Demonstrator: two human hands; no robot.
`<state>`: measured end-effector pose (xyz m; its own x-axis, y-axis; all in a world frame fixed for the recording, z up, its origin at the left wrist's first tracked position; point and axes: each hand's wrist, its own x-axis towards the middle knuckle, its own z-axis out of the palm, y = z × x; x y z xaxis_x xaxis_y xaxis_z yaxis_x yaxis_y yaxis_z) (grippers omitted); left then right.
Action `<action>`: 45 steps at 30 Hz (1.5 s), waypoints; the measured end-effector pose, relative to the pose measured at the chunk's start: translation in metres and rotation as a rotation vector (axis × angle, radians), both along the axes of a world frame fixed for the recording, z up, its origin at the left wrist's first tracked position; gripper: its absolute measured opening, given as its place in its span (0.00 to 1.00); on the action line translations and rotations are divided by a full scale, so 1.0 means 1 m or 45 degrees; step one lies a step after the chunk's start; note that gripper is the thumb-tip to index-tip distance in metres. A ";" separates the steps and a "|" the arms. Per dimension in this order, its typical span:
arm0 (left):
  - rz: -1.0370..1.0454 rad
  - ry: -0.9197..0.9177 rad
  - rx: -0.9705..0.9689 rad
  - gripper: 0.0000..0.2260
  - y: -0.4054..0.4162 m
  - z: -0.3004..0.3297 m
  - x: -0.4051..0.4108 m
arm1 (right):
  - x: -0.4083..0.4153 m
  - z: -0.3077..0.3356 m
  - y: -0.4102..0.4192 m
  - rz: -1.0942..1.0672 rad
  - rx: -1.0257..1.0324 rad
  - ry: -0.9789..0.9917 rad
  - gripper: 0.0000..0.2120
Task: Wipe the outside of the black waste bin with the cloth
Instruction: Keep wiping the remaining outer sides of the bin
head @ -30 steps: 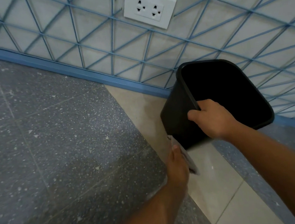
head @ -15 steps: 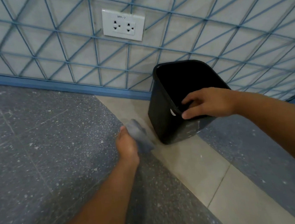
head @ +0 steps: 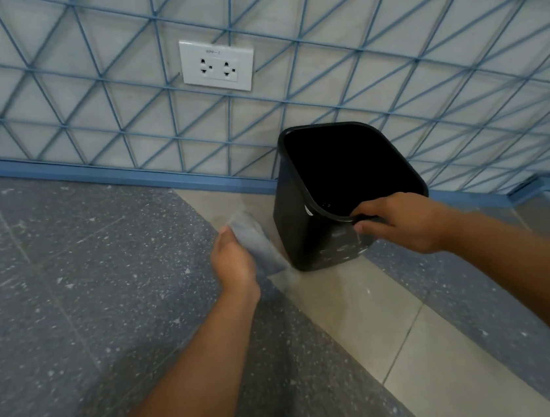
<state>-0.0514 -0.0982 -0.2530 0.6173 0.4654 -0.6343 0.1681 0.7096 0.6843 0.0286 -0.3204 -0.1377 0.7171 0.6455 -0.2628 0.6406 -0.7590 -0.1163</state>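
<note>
Head view, looking down on two bare forearms that reach toward the black waste bin point(head: 317, 227), which stands on the floor point(head: 67, 266) close to the foot of the wall point(head: 386, 58), its open mouth tipped toward the camera. The right arm comes in from the bin's right with the wrist nearly straight; the right hand point(head: 402, 221) sits on the bin's near rim, its fingers point(head: 366, 213) curled over the edge with the tips inside and the thumb pressed against the outer face just under the rim, so the rim is pinched between them. The left arm rises from below the bin and to its left, the back of the hand toward the camera. The left hand point(head: 233, 261) has its fingers closed round a grey cloth point(head: 253, 241), which is blurred; the cloth sticks out past the knuckles toward the bin and hangs just beside the bin's left outer wall, near its lower corner. Whether cloth and wall touch cannot be told. Pale specks show on the bin's near face below the right hand. On the wall above the bin and to its left is a white double socket point(head: 218, 64), and a blue skirting strip point(head: 91, 169) runs along the wall's foot behind the bin.
</note>
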 end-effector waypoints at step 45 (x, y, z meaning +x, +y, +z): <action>-0.290 -0.125 0.253 0.14 0.006 -0.033 0.012 | -0.019 -0.013 0.049 -0.401 0.419 0.403 0.24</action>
<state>-0.0398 -0.0923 -0.2862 0.7736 0.4172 -0.4769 0.2333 0.5122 0.8266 0.0100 -0.2711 -0.1511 0.8075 0.4971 -0.3176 0.2836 -0.7992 -0.5299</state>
